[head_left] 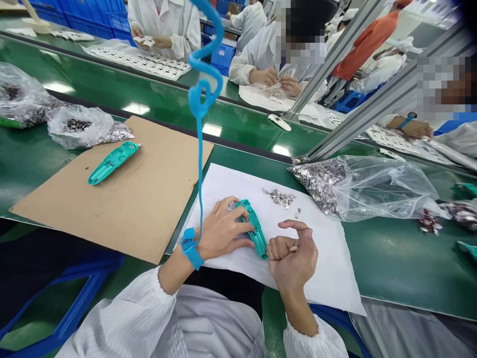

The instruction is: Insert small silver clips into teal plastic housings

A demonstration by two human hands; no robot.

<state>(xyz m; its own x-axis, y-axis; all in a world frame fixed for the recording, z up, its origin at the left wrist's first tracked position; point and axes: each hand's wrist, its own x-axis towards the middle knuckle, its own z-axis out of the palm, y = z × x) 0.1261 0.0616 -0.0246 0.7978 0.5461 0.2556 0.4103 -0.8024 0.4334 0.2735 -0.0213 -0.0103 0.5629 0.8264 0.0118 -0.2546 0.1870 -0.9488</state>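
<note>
My left hand [223, 229] grips a teal plastic housing [256, 231] lying on a white sheet [328, 278], fingers wrapped over its far end. A blue strap [191, 250] circles that wrist, and its coiled cord [203, 94] rises out of view. My right hand [292, 252] rests just right of the housing with fingers curled into a fist and the forefinger hooked; what it pinches, if anything, is hidden. A small pile of shiny metal parts [281, 197] lies on the sheet beyond both hands.
A second teal housing [113, 162] lies on a cardboard sheet [122, 209] to the left. Clear bags of metal parts sit at the right [368, 186] and far left [80, 127]. Other workers in white coats handle parts across the green conveyor [149, 99].
</note>
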